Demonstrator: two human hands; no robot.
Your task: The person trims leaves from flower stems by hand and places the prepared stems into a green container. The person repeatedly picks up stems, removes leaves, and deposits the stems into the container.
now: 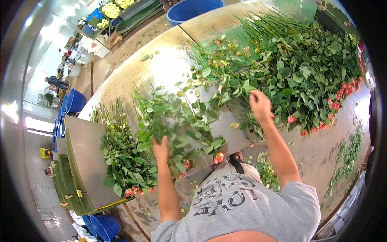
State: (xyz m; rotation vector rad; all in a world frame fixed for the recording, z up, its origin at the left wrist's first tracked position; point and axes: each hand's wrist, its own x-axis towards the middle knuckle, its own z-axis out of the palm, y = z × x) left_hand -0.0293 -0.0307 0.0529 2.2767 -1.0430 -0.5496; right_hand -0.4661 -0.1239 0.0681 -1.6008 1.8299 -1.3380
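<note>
My left hand point(160, 148) is among the leaves of blurred rose stems point(157, 121) at the middle left of a metal table point(112, 77); the foliage hides its grip. Just right of it lie loose stems, one with an orange-pink rose point(218, 157) by the table's near edge. My right hand point(260, 106), fingers curled, is at the near-left edge of a large pile of leafy roses point(290, 69); a green leaf point(248, 86) is at its fingertips, and whether it is held cannot be told. Left of my left hand lies a smaller rose bunch point(127, 157), blooms towards me.
An upright metal panel point(87, 145) with green cloth bounds the table's left end. Green netting point(239, 37) lies under some stems. Blue tubs point(193, 10) stand beyond the table, others point(75, 99) at left. Leaf litter point(344, 163) covers floor at right. A person point(56, 82) stands far off.
</note>
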